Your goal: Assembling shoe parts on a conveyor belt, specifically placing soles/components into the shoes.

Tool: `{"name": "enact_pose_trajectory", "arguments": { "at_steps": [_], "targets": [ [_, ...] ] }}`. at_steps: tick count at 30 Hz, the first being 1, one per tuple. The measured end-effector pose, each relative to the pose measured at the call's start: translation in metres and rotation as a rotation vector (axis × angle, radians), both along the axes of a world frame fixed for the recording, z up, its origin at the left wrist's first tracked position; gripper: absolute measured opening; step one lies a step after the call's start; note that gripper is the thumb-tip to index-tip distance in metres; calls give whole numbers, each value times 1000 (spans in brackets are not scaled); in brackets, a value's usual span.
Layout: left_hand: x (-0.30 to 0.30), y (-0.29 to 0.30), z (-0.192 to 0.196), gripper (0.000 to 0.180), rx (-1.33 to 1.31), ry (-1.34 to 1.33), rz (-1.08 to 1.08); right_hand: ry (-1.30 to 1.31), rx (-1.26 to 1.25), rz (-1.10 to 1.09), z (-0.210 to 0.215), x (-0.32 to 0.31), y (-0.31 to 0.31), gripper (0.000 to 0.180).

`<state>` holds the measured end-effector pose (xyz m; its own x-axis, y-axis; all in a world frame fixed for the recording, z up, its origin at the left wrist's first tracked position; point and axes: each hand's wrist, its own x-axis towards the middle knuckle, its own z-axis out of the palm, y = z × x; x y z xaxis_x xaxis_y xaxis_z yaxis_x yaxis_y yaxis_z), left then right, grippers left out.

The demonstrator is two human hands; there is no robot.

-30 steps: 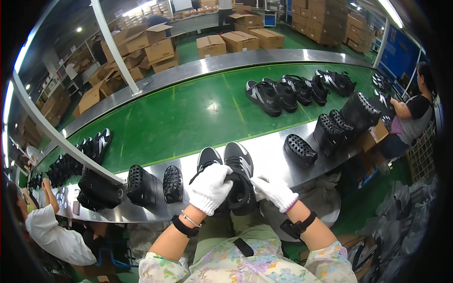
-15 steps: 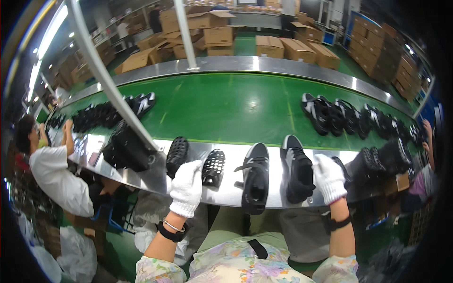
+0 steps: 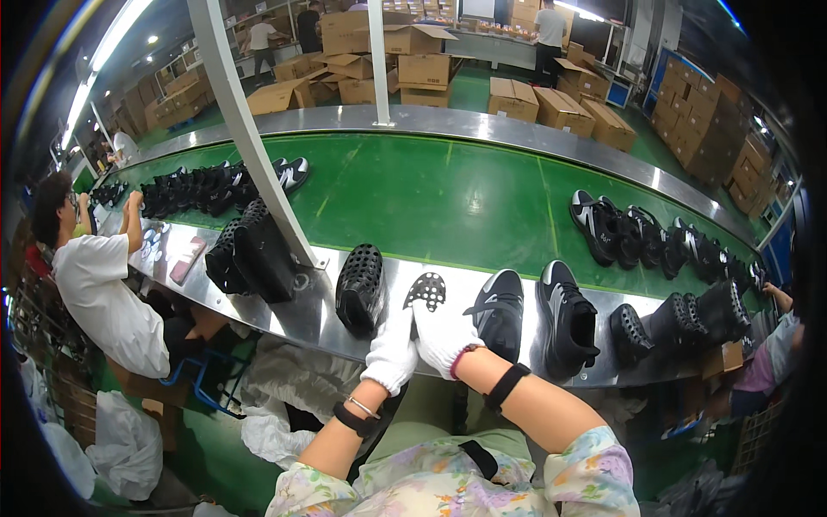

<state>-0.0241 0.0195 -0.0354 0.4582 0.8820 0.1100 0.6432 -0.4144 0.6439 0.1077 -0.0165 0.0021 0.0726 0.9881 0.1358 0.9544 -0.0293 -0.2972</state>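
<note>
A black shoe insert (image 3: 426, 291) with round holes lies on the metal ledge in front of me, its near end covered by my gloves. My right hand (image 3: 444, 334), in a white knit glove, closes over that near end. Against it, my left hand (image 3: 394, 346), gloved the same way, touches the insert's near left side, its fingertips partly hidden. A taller perforated black insert (image 3: 360, 289) stands to the left. On the right are a black-and-grey sneaker (image 3: 501, 314) with a loose strap and its mate (image 3: 567, 323).
More black inserts (image 3: 633, 334) stand along the ledge at right, and dark blocks (image 3: 263, 254) at left by a white post (image 3: 245, 129). Rows of sneakers (image 3: 594, 226) rest on the green belt (image 3: 413, 189). A co-worker (image 3: 112, 302) sits at left. Cardboard boxes (image 3: 512, 99) lie beyond.
My right hand has left the right-hand sneaker and come across to the insert beside my left hand. My left hand has moved closer to the insert. The view has shifted slightly left.
</note>
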Motion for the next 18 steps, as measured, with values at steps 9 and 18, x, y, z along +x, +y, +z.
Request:
{"name": "enact_pose_trajectory", "arguments": {
  "at_steps": [9, 18],
  "targets": [
    [-4, -4, 11, 49, -492, -729, 218, -29, -61, 10, 49, 13, -25, 27],
    [-4, -27, 81, 20, -1115, -1382, -103, 473, 292, 339, 71, 26, -117, 52]
  ]
}}
